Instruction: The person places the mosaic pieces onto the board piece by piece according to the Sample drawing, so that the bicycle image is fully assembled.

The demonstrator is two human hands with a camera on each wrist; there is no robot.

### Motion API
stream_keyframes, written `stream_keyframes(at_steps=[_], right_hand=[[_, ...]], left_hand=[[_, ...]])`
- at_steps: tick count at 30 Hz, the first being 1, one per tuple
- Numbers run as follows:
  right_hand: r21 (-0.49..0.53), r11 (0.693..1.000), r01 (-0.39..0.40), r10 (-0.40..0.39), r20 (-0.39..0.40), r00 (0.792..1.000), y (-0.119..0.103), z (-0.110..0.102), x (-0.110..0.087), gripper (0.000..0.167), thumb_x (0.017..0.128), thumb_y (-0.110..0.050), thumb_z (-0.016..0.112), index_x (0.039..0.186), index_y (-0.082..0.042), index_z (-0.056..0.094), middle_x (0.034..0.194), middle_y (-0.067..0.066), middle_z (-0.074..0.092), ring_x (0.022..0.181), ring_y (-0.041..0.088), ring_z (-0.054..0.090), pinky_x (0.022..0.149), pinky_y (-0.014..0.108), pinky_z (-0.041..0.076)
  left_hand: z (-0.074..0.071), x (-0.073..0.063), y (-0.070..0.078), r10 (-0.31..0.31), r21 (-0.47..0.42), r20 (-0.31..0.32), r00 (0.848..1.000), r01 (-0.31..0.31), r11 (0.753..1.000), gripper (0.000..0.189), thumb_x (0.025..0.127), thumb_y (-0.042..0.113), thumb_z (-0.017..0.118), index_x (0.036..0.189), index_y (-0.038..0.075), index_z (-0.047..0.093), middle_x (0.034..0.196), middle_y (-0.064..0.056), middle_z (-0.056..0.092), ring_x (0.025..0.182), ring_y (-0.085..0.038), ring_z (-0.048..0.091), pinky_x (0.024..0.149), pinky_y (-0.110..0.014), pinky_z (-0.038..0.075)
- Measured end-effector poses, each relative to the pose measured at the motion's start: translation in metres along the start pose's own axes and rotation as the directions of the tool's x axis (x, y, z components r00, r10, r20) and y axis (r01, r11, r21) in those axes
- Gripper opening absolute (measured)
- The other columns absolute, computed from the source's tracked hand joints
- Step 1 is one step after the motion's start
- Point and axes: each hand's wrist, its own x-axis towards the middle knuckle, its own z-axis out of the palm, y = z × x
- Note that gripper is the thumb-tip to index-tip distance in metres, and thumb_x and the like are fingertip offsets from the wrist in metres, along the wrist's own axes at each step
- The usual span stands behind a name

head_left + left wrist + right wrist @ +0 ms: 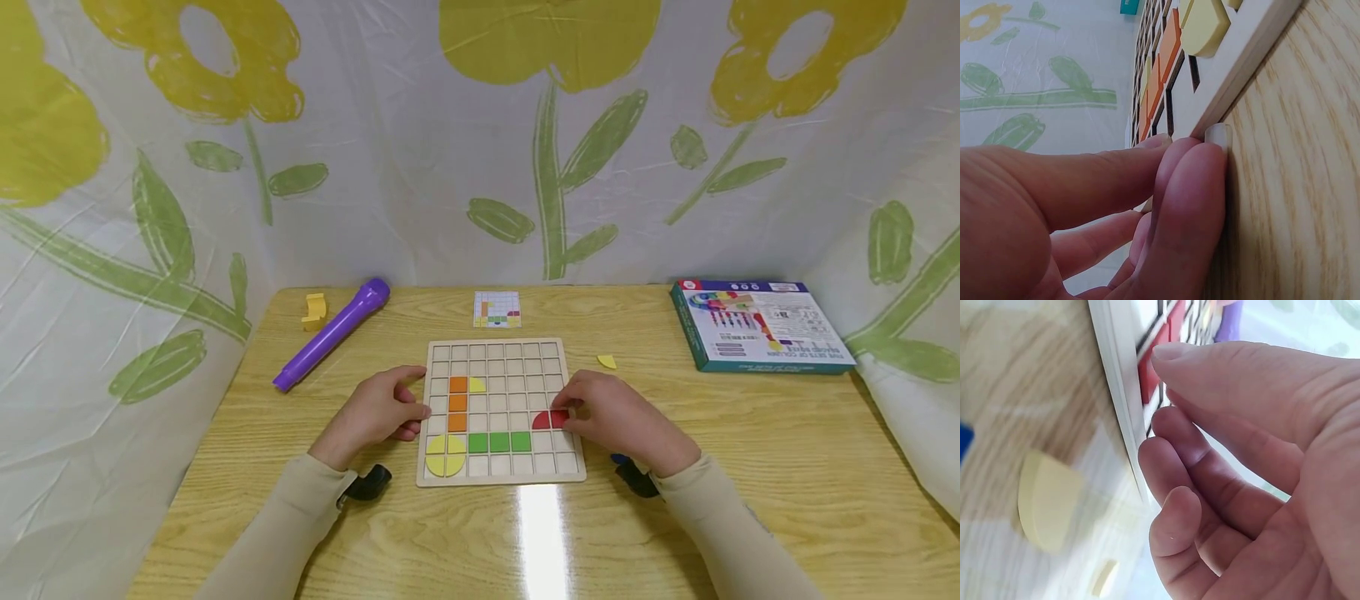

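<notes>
A wooden grid board [480,481] lies on the table with coloured tiles in its cells. My left hand [382,407] holds the board's left edge between thumb and fingers, seen close in the left wrist view. At the right side, my right hand [611,408] has thumb and index finger on a red quarter-circle tile [1147,378], beside another red tile [542,420]. Its other fingers curl loosely. Orange squares [457,402] form a column near a yellow quarter tile [476,385]. Green squares [498,442] make a row beside a yellow circle of quarter tiles [446,456].
Behind the board lies a small pattern card [497,309]. A loose yellow quarter tile [607,362] and a blue piece [619,458] lie to the right. A purple microphone-shaped toy [330,335] and a yellow holder [315,311] are at back left, a flat box [761,327] at back right.
</notes>
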Motion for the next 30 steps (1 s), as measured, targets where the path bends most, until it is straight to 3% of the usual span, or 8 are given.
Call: stream_keyframes(at_steps=[8, 18, 30], right_hand=[[0.017, 0.998, -0.063, 0.064, -0.027, 0.998, 0.018, -0.017, -0.02, 0.025, 0.098, -0.014, 0.08, 0.122, -0.009, 0.079, 0.116, 0.002, 0.076, 0.106, 0.019, 0.07, 0.096, 0.044, 0.064], [-0.006, 0.989, -0.15, 0.15, -0.046, 0.988, 0.055, -0.031, -0.057, 0.023, 0.097, -0.012, 0.08, 0.12, -0.011, 0.079, 0.11, 0.001, 0.074, 0.1, 0.017, 0.068, 0.093, 0.046, 0.064], [-0.033, 0.982, -0.185, 0.18, -0.107, 0.978, 0.067, -0.038, -0.083, 0.024, 0.095, -0.01, 0.081, 0.119, -0.011, 0.079, 0.112, 0.002, 0.075, 0.099, 0.019, 0.066, 0.089, 0.045, 0.063]], left_hand=[[0.002, 0.002, 0.004, -0.017, 0.008, -0.001, 1.0, 0.017, 1.0, 0.07, 0.098, 0.007, 0.079, 0.162, 0.013, 0.049, 0.112, -0.016, 0.061, 0.074, -0.019, 0.073, 0.068, -0.033, 0.069], [0.001, 0.003, 0.002, -0.043, 0.017, -0.01, 0.999, 0.043, 0.999, 0.072, 0.098, 0.01, 0.08, 0.162, 0.016, 0.048, 0.115, -0.016, 0.06, 0.075, -0.02, 0.073, 0.069, -0.033, 0.069], [0.001, 0.002, 0.002, -0.041, 0.033, -0.014, 0.999, 0.041, 0.999, 0.072, 0.098, 0.01, 0.08, 0.162, 0.015, 0.048, 0.112, -0.016, 0.061, 0.074, -0.019, 0.073, 0.068, -0.033, 0.069]])
